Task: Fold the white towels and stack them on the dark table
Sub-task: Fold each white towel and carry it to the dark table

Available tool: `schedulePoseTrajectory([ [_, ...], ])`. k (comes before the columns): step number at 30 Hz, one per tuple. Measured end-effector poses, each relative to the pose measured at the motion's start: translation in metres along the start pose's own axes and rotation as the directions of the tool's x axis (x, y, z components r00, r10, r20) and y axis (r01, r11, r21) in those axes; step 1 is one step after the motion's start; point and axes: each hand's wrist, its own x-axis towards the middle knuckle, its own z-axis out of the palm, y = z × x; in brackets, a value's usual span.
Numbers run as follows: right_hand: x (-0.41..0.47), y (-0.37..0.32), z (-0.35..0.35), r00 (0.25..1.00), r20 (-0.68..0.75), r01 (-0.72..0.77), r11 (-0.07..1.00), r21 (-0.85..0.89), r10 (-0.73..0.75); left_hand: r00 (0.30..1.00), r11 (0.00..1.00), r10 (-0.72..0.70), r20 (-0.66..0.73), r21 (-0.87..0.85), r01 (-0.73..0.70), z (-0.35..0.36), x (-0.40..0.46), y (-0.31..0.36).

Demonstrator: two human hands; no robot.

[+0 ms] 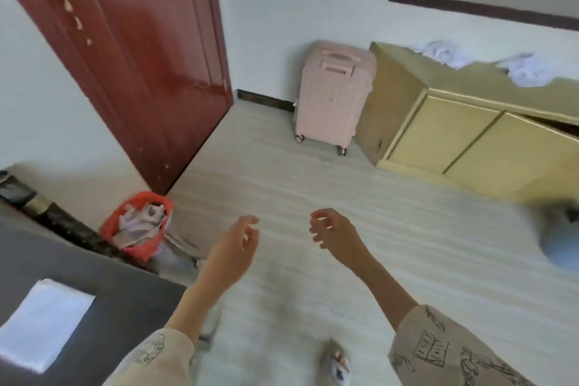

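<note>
A folded white towel point(47, 321) lies flat on the dark table point(125, 298) at the lower left. Two crumpled white towels point(438, 52) point(521, 70) lie on top of the yellow cabinet point(470, 135) at the far right. My left hand point(233, 247) and my right hand point(336, 236) hang in mid-air over the floor in the middle of the view, both empty with loosely curled fingers, far from any towel.
A red bin point(139, 229) with crumpled paper stands by the table's far corner. A dark red door point(131, 56) is at the left, and a pink suitcase point(332, 94) stands against the back wall. A blurred grey object point(560, 235) sits at the right edge. My foot point(338, 363) shows below.
</note>
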Motion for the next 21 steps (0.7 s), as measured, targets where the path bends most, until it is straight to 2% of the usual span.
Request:
schedulePoseTrajectory([
  [7,0.046,0.057,-0.182,0.984,-0.162,-0.065,0.995,0.072,0.076,0.954,0.978,0.207,0.215,-0.047,-0.202,0.112,0.105,0.156],
  [15,0.146,0.09,-0.325,0.961,-0.245,-0.098,0.986,0.135,0.129,0.942,0.977,0.211,0.26,-0.093,-0.193,0.198,0.234,0.259],
  [21,0.268,0.099,-0.43,0.947,-0.285,-0.111,0.983,0.144,0.149,0.928,0.971,0.233,0.291,-0.129,-0.203,0.266,0.38,0.321],
])
